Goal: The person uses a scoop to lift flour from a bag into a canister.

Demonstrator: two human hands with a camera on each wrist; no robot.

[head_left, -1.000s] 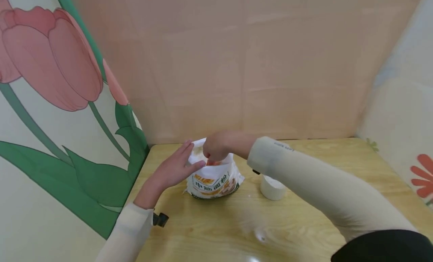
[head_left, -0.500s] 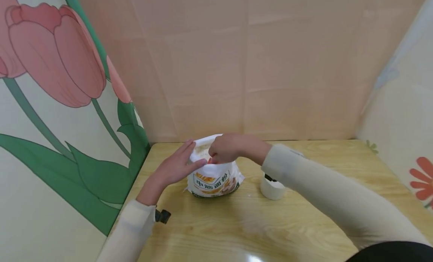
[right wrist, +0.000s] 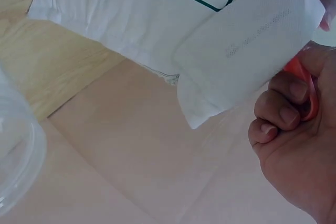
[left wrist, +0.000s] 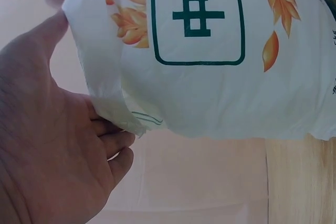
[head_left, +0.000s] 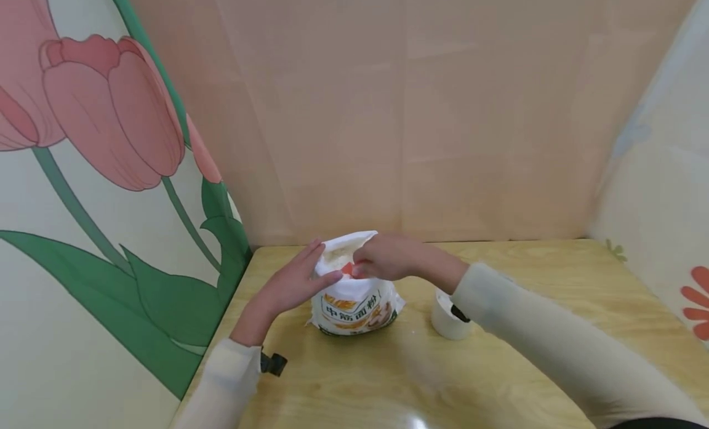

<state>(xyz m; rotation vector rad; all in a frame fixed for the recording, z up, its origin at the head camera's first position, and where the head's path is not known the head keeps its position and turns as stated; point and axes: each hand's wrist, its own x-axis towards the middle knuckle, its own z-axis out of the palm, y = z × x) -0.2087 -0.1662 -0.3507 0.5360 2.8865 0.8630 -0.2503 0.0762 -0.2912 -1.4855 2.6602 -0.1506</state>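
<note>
A white flour bag (head_left: 354, 312) with green lettering and orange wheat prints stands upright with its mouth open. At its left side my left hand (head_left: 293, 281) holds the rim, thumb along the front edge and fingers round the corner, as the left wrist view shows. My right hand (head_left: 390, 256) is at the right side of the mouth, fingers curled round an orange-red handle (right wrist: 314, 98). The other end of that handle is hidden by the bag and the hand. Pale flour shows inside behind the right hand.
A small white translucent tub (head_left: 448, 321) stands to the right of the bag, under the right forearm. The wooden table (head_left: 343, 380) meets a pinkish covered wall at the back, with a tulip-painted wall on the left.
My right hand has shifted to the right across the bag's mouth, showing more of the flour inside. My left hand has kept its place on the rim. The head view has tilted slightly.
</note>
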